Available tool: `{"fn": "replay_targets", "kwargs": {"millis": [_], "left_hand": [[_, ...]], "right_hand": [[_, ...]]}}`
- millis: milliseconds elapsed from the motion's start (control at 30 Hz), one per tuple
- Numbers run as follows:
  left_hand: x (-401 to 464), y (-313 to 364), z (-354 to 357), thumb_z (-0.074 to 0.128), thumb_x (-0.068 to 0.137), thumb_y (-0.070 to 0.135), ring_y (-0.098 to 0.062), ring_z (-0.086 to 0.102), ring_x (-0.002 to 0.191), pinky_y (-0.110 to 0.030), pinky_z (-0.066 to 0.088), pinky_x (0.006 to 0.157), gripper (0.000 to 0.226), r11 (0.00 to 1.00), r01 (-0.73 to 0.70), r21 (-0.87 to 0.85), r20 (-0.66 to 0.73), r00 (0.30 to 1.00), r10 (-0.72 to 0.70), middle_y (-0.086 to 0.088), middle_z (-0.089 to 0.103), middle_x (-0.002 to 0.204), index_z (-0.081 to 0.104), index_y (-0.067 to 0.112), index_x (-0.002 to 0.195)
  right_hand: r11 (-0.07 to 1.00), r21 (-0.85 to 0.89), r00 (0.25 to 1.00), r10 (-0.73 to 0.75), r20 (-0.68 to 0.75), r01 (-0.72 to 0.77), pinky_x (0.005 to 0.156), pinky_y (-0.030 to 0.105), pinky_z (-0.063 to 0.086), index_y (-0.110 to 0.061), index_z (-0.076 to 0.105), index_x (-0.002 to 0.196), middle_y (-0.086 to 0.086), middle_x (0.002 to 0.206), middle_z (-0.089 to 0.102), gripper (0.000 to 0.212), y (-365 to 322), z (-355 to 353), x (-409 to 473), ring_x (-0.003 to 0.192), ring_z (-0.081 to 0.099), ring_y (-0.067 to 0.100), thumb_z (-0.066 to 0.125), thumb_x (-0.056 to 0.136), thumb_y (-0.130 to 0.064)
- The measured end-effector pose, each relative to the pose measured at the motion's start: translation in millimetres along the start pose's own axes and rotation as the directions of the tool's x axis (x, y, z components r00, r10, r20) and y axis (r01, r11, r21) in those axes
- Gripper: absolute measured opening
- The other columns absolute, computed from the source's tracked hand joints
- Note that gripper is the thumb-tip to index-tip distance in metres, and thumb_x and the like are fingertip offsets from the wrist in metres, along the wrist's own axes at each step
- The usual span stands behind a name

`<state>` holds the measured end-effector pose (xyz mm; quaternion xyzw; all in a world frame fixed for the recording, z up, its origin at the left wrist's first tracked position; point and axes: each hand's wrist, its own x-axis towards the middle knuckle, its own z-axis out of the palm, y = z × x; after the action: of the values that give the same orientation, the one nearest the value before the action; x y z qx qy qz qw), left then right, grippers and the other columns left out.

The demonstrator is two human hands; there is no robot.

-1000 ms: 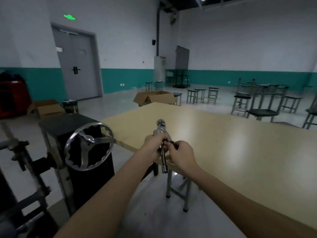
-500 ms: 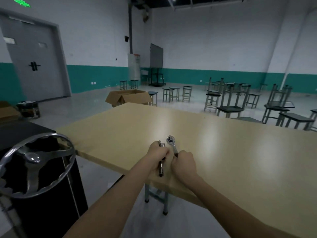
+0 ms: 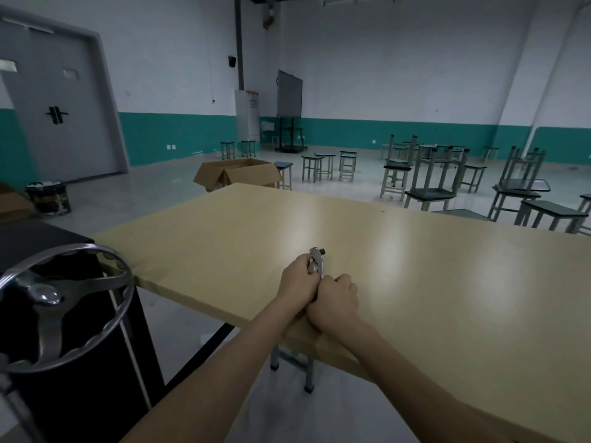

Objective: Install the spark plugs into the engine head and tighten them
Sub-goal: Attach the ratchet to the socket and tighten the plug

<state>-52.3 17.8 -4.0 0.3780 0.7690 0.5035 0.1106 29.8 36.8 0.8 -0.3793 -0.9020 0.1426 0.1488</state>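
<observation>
**Ratchet wrench, held in both hands over the table's near edge**

Ratchet wrench [image 3: 317,260]: chrome, head uppermost, square drive stub pointing right. Only the head and a short length of neck show; the handle is buried in the hands.

Left hand [image 3: 297,282]: closed around the tool's left side, fingers curled at the neck just below the head. A second chrome piece seems to sit inside this fist; what it is cannot be told.

Right hand [image 3: 335,300]: fisted around the handle, pressed against the left hand, knuckles up.

Table [image 3: 415,276]: pale wood top, bare, glossy; the hands sit above its near edge.

Handwheel [image 3: 64,308]: polished metal, spoked, mounted on a black stand at the lower left, just beside the table's corner.

Cardboard box [image 3: 238,174]: open, on the floor beyond the table's far corner.

Stools [image 3: 319,166]: scattered across the room behind; some stacked at the right.

Door [image 3: 60,116]: grey double leaf, left wall.
</observation>
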Motion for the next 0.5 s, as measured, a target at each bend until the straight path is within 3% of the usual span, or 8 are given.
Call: {"fn": "replay_targets", "kwargs": {"millis": [67,167,233,333,400,500], "left_hand": [[0,0,0,0.043,0.096,0.011,-0.017,0.047,0.090,-0.020,0.032,0.067,0.029,1.000,0.015,-0.025,-0.003,1.000,-0.015,-0.005,0.058,0.110,0.052,0.006,0.123],[0,2,0,0.042,0.092,0.004,-0.019,0.049,0.096,-0.029,0.040,0.086,0.028,0.994,0.053,-0.093,0.057,0.997,-0.048,0.002,0.054,0.101,0.057,0.015,0.113],[2,2,-2,0.043,0.091,0.004,-0.020,0.052,0.105,-0.033,0.041,0.093,0.030,0.985,0.092,-0.149,0.034,0.996,-0.088,0.003,0.055,0.111,0.055,0.016,0.116],[-1,-3,-6,0.050,0.091,0.012,-0.023,0.054,0.109,-0.031,0.043,0.090,0.034,0.987,0.125,-0.099,-0.049,0.990,-0.130,-0.006,0.056,0.123,0.051,0.009,0.125],[-6,-8,-7,0.053,0.091,0.017,-0.020,0.056,0.103,-0.024,0.040,0.079,0.030,0.996,0.085,0.000,-0.075,0.994,-0.085,-0.004,0.060,0.117,0.056,0.009,0.120],[-15,-9,-8,0.052,0.089,0.012,-0.014,0.052,0.090,-0.017,0.031,0.064,0.026,1.000,0.006,0.030,-0.060,0.998,-0.004,0.001,0.061,0.103,0.058,0.011,0.114]], "right_hand": [[0.998,0.058,1.000,0.011,-0.007,-0.011,0.082,0.029,0.029,-0.004,0.047,0.110,0.013,0.115,0.042,0.031,-1,2,-3,0.106,0.038,0.030,0.051,0.082,-0.018],[0.985,0.170,0.997,-0.012,-0.070,0.024,0.075,0.026,0.026,-0.004,0.052,0.104,0.013,0.112,0.046,0.026,1,1,-8,0.102,0.041,0.029,0.049,0.079,-0.011],[0.975,0.200,0.989,-0.065,-0.136,0.092,0.070,0.025,0.027,-0.002,0.055,0.101,0.013,0.105,0.051,0.023,1,0,-10,0.099,0.045,0.029,0.047,0.080,-0.004],[0.950,0.289,0.982,-0.069,-0.174,0.118,0.076,0.026,0.035,-0.003,0.050,0.116,0.013,0.106,0.049,0.036,-3,-1,-14,0.101,0.047,0.028,0.048,0.080,-0.001],[0.976,0.210,0.977,-0.004,-0.214,0.050,0.094,0.031,0.033,-0.006,0.042,0.126,0.011,0.126,0.042,0.043,-1,3,-17,0.117,0.039,0.027,0.045,0.083,-0.006],[0.994,0.102,0.990,-0.032,-0.135,0.046,0.098,0.033,0.030,-0.008,0.042,0.120,0.008,0.124,0.046,0.031,2,13,-20,0.118,0.040,0.025,0.033,0.090,-0.007]]}}
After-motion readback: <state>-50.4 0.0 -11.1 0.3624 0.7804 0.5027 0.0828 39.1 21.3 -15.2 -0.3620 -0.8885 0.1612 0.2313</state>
